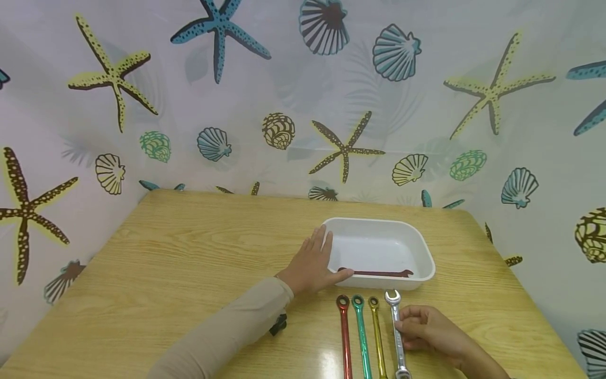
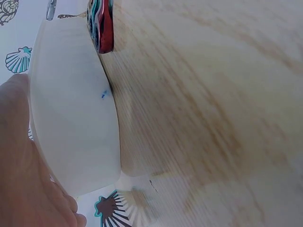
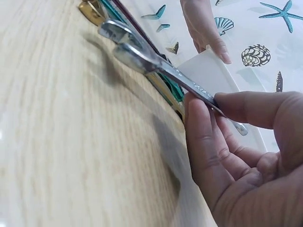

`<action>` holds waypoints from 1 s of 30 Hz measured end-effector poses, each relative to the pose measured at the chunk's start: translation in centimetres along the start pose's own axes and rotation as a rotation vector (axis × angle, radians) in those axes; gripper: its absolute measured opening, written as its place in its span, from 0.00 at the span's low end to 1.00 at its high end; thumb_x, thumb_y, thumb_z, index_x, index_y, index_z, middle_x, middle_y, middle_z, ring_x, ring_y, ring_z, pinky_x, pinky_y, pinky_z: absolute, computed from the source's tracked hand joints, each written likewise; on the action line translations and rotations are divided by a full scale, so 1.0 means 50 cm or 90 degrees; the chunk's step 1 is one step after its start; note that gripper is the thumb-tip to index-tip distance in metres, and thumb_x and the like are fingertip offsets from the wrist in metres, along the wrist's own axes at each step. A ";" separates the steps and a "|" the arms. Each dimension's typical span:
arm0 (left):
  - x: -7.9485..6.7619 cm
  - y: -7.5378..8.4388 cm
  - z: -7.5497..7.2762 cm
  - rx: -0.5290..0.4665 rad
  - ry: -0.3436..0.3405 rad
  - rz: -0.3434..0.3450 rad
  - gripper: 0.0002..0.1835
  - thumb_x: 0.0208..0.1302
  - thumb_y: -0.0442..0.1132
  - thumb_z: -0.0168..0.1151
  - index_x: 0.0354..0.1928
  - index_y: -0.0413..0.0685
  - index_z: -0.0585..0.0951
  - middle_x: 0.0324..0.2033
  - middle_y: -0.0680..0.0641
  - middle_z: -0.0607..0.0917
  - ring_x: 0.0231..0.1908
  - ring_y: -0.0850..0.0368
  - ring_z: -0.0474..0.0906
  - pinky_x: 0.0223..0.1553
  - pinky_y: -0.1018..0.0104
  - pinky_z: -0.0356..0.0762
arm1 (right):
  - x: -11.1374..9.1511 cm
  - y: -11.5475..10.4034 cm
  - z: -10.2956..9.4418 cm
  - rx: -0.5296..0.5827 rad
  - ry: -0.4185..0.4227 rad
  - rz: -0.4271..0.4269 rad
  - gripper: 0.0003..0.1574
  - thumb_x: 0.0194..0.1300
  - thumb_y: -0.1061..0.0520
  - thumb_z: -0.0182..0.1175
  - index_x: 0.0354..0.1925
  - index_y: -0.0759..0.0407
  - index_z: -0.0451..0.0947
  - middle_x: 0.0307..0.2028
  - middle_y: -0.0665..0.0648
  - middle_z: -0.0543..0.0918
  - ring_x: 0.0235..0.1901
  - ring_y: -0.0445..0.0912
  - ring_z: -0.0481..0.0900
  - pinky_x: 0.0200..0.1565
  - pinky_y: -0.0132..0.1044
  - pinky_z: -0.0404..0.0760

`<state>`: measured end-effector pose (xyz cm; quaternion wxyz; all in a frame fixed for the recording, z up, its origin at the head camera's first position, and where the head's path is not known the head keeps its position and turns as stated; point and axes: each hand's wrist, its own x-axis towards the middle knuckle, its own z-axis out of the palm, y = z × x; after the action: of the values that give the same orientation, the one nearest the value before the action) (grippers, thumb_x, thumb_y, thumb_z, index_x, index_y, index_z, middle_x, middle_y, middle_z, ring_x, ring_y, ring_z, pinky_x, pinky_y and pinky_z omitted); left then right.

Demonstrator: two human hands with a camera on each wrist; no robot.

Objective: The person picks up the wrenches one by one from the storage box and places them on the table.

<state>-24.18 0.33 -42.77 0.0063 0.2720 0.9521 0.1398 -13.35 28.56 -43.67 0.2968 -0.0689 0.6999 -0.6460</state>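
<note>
My right hand (image 1: 433, 334) pinches a silver combination wrench (image 1: 396, 331) between thumb and fingers. In the right wrist view that wrench (image 3: 184, 81) is tilted over the table, its shadow beneath. Left of it lie a gold wrench (image 1: 378, 337), a green wrench (image 1: 362, 337) and a red wrench (image 1: 345, 337), side by side with ring ends toward the tray. My left hand (image 1: 310, 266) rests on the near left corner of a white tray (image 1: 428, 258), fingers straight along the left rim, thumb over the front rim. Inside the tray, along its front wall, is a dark red wrench (image 1: 383, 273).
The wooden table (image 1: 199, 252) extends to the left and behind the tray. A white curtain (image 1: 265, 179) printed with starfish and shells surrounds its back and sides. A small black device (image 1: 278, 325) shows beside the left sleeve (image 1: 236, 326).
</note>
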 end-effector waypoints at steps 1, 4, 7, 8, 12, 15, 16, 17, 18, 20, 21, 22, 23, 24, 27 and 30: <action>0.000 0.000 0.000 0.000 0.001 0.000 0.56 0.60 0.77 0.38 0.74 0.37 0.46 0.75 0.37 0.42 0.74 0.44 0.39 0.71 0.51 0.46 | 0.000 0.001 0.000 -0.003 0.008 0.001 0.04 0.68 0.62 0.54 0.40 0.63 0.74 0.30 0.49 0.82 0.30 0.38 0.79 0.36 0.32 0.82; 0.000 0.000 0.000 0.001 0.001 0.000 0.56 0.61 0.76 0.38 0.74 0.37 0.46 0.75 0.37 0.42 0.74 0.44 0.39 0.71 0.51 0.46 | 0.002 0.003 0.001 -0.015 0.026 0.008 0.04 0.68 0.62 0.55 0.40 0.63 0.73 0.29 0.49 0.81 0.28 0.39 0.79 0.35 0.32 0.82; -0.001 0.000 -0.002 0.002 0.000 -0.002 0.56 0.60 0.77 0.38 0.74 0.37 0.47 0.75 0.38 0.42 0.74 0.44 0.38 0.71 0.52 0.46 | 0.003 0.003 0.001 -0.029 0.046 0.021 0.05 0.66 0.62 0.56 0.39 0.63 0.73 0.28 0.49 0.80 0.28 0.39 0.79 0.34 0.33 0.82; -0.001 0.000 -0.002 0.003 -0.001 -0.003 0.56 0.60 0.77 0.38 0.74 0.38 0.47 0.75 0.38 0.43 0.74 0.44 0.38 0.71 0.52 0.46 | 0.003 0.004 0.002 -0.037 0.053 0.025 0.05 0.66 0.62 0.57 0.39 0.63 0.73 0.28 0.49 0.80 0.27 0.39 0.79 0.34 0.33 0.82; -0.002 0.002 -0.003 0.003 -0.004 -0.004 0.56 0.60 0.77 0.37 0.75 0.38 0.47 0.75 0.38 0.42 0.74 0.45 0.38 0.71 0.52 0.46 | 0.006 0.009 0.004 -0.061 0.083 0.036 0.09 0.66 0.61 0.57 0.40 0.67 0.73 0.28 0.50 0.79 0.27 0.40 0.78 0.33 0.34 0.83; -0.002 0.003 -0.004 0.003 -0.004 -0.004 0.56 0.61 0.77 0.37 0.75 0.38 0.47 0.75 0.38 0.42 0.74 0.45 0.38 0.71 0.53 0.45 | 0.007 0.012 0.007 -0.075 0.096 0.040 0.12 0.66 0.61 0.58 0.41 0.70 0.72 0.28 0.51 0.78 0.28 0.41 0.78 0.33 0.34 0.83; -0.002 0.003 -0.005 0.002 -0.005 -0.004 0.56 0.61 0.76 0.38 0.75 0.38 0.47 0.75 0.38 0.42 0.74 0.45 0.38 0.71 0.53 0.45 | 0.007 0.012 0.007 -0.079 0.097 0.040 0.12 0.66 0.61 0.58 0.42 0.71 0.72 0.28 0.51 0.78 0.28 0.41 0.78 0.33 0.34 0.83; -0.002 0.003 -0.005 0.003 -0.005 -0.005 0.56 0.61 0.76 0.38 0.75 0.38 0.47 0.75 0.38 0.42 0.74 0.45 0.38 0.71 0.53 0.45 | 0.007 0.012 0.008 -0.083 0.099 0.042 0.13 0.66 0.61 0.58 0.42 0.72 0.72 0.28 0.51 0.77 0.28 0.41 0.78 0.33 0.34 0.83; -0.002 0.003 -0.005 0.004 -0.005 -0.006 0.56 0.61 0.76 0.38 0.75 0.38 0.47 0.75 0.38 0.42 0.74 0.45 0.38 0.71 0.53 0.45 | 0.007 0.011 0.009 -0.088 0.101 0.043 0.13 0.66 0.61 0.58 0.42 0.72 0.72 0.28 0.51 0.77 0.28 0.41 0.78 0.33 0.34 0.83; -0.003 0.003 -0.006 0.006 -0.005 -0.006 0.55 0.61 0.76 0.38 0.75 0.38 0.47 0.75 0.39 0.42 0.74 0.45 0.38 0.71 0.53 0.45 | 0.008 0.008 0.012 -0.100 0.106 0.047 0.14 0.66 0.61 0.58 0.42 0.73 0.72 0.28 0.52 0.77 0.27 0.42 0.78 0.32 0.34 0.83; -0.003 0.003 -0.006 0.007 -0.005 -0.005 0.55 0.61 0.76 0.38 0.75 0.38 0.47 0.75 0.38 0.43 0.74 0.45 0.38 0.71 0.53 0.45 | 0.008 0.007 0.014 -0.109 0.109 0.048 0.14 0.65 0.61 0.58 0.42 0.74 0.72 0.27 0.52 0.77 0.27 0.42 0.77 0.32 0.34 0.83; -0.003 0.003 -0.006 0.008 -0.005 -0.005 0.55 0.61 0.76 0.38 0.75 0.38 0.47 0.75 0.38 0.43 0.74 0.45 0.38 0.71 0.53 0.45 | 0.009 0.006 0.015 -0.116 0.113 0.049 0.14 0.65 0.61 0.58 0.42 0.74 0.72 0.27 0.52 0.77 0.27 0.42 0.77 0.32 0.34 0.83; -0.003 0.003 -0.006 0.009 -0.005 -0.004 0.55 0.61 0.76 0.38 0.75 0.38 0.47 0.75 0.38 0.43 0.74 0.45 0.38 0.71 0.53 0.45 | 0.009 0.004 0.017 -0.126 0.116 0.050 0.14 0.65 0.62 0.58 0.41 0.74 0.72 0.26 0.53 0.77 0.27 0.42 0.77 0.31 0.34 0.83; -0.002 0.002 -0.005 0.010 -0.004 -0.003 0.56 0.61 0.76 0.38 0.75 0.38 0.47 0.75 0.38 0.43 0.74 0.45 0.38 0.71 0.53 0.45 | 0.010 0.003 0.019 -0.136 0.120 0.051 0.14 0.65 0.62 0.58 0.41 0.74 0.72 0.26 0.53 0.77 0.27 0.42 0.77 0.31 0.34 0.83; -0.001 0.001 -0.003 0.012 -0.003 -0.002 0.56 0.60 0.77 0.37 0.75 0.38 0.46 0.75 0.38 0.42 0.74 0.45 0.38 0.71 0.52 0.46 | 0.013 0.001 0.024 -0.168 0.133 0.049 0.12 0.64 0.63 0.58 0.40 0.74 0.72 0.24 0.53 0.76 0.25 0.42 0.76 0.30 0.34 0.83; 0.000 0.001 0.000 0.014 0.000 -0.002 0.56 0.60 0.77 0.36 0.75 0.38 0.46 0.75 0.38 0.42 0.74 0.45 0.39 0.71 0.52 0.46 | 0.015 -0.001 0.029 -0.200 0.141 0.039 0.11 0.63 0.64 0.58 0.38 0.74 0.72 0.23 0.53 0.75 0.23 0.42 0.76 0.28 0.35 0.83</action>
<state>-24.16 0.34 -42.75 0.0039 0.2706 0.9540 0.1293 -13.24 26.97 -43.85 0.2231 -0.0217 0.8224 -0.5229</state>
